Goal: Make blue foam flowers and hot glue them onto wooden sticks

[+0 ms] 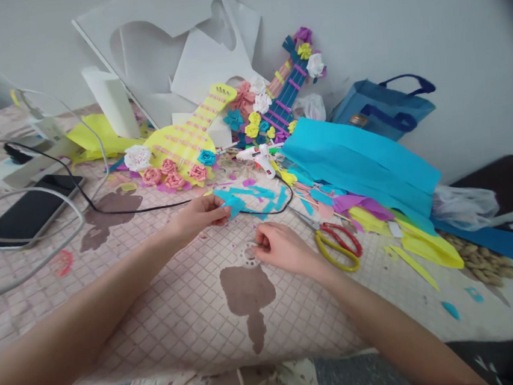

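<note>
My left hand (203, 214) pinches a small piece of bright blue crepe paper (234, 205) between thumb and fingertips, just above the table. More cut blue paper strips (259, 193) lie right behind it. My right hand (284, 247) is closed, its thumb and fingertips at the right edge of a small whitish disc with holes (247, 255), a spool-like piece. To the right of that hand rest scissors with red and yellow handles (339, 248). A white glue gun (260, 159) lies farther back, its black cord running across the table past my left hand.
A yellow paper guitar (183, 139) with paper flowers and a blue one (286, 96) lean at the back. Blue crepe paper (357, 158) spreads at the right, near a blue bag (379, 108). At the left lie a phone (26, 211) and a power strip (31, 169).
</note>
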The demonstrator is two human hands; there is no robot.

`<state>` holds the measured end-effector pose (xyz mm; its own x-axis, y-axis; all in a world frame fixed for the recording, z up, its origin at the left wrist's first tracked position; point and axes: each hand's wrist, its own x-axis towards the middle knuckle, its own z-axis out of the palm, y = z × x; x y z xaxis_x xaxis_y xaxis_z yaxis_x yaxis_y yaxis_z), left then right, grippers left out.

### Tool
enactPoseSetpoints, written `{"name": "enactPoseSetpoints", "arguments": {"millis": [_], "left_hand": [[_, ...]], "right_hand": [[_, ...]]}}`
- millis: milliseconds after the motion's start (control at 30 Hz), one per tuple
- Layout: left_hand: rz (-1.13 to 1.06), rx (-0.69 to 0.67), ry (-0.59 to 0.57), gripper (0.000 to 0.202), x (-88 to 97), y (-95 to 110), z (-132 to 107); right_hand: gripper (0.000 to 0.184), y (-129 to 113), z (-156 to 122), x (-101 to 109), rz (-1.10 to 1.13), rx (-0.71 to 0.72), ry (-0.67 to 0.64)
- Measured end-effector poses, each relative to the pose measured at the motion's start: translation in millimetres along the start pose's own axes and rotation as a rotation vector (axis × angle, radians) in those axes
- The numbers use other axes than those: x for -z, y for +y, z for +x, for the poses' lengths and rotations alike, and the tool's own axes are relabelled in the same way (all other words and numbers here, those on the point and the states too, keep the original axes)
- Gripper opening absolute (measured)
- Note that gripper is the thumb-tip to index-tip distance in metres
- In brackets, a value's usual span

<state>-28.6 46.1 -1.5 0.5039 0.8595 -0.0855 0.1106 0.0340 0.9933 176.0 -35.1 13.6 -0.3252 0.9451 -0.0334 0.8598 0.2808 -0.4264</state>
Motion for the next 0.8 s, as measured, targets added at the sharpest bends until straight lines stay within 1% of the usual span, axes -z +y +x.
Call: {"name": "enactPoseSetpoints", "arguments": {"millis": [67, 133, 200, 267, 367, 467, 533, 600, 700, 800], "left_hand": [[-0.018, 0.014, 0.001, 0.028, -0.4, 1.9, -1.3], [-0.009, 0.029, 0.007, 0.027, -0.5, 4.1, -2.5], [0.061, 0.049, 0.012, 0.027, -0.1, 5.8, -3.9], [0.142, 0.054, 0.028, 0.027, 0.4, 6.7, -5.1], [0.208, 0.024, 0.052, 0.027, 0.8, 7.2, -6.4], [0.225, 0.012, 0.014, 0.026, -0.2, 9.0, -7.6], [0.246, 0.01, -0.024, 0.027, -1.7, 11.0, -9.1], [0.286, -0.012, -0.056, 0.029, -4.0, 12.7, -11.4], [0.378, -0.055, -0.097, 0.028, -8.8, 12.9, -15.7], [0.467, -0.091, -0.148, 0.022, -13.8, 11.0, -19.7]], "right_hand": [[0.009, 2.7, 2.1, 2.0, 0.037, -0.011, 0.009], [0.009, 5.7, 2.9, 6.4, 0.083, -0.021, 0.049], [0.007, 8.0, 2.4, 10.3, 0.11, -0.011, 0.078], [0.006, 8.8, 0.5, 11.4, 0.105, 0.015, 0.047], [0.014, 6.6, -4.3, 7.0, 0.059, 0.012, -0.036], [0.01, 3.4, -8.6, 2.5, 0.06, -0.014, -0.041], [0.008, 3.1, -10.4, 3.2, 0.117, -0.024, 0.008], [0.006, 4.5, -11.8, 6.1, 0.196, -0.05, 0.102], [0.01, 7.3, -13.6, 9.7, 0.31, -0.065, 0.268], [0.012, 8.4, -15.2, 8.7, 0.376, -0.043, 0.383]]}}
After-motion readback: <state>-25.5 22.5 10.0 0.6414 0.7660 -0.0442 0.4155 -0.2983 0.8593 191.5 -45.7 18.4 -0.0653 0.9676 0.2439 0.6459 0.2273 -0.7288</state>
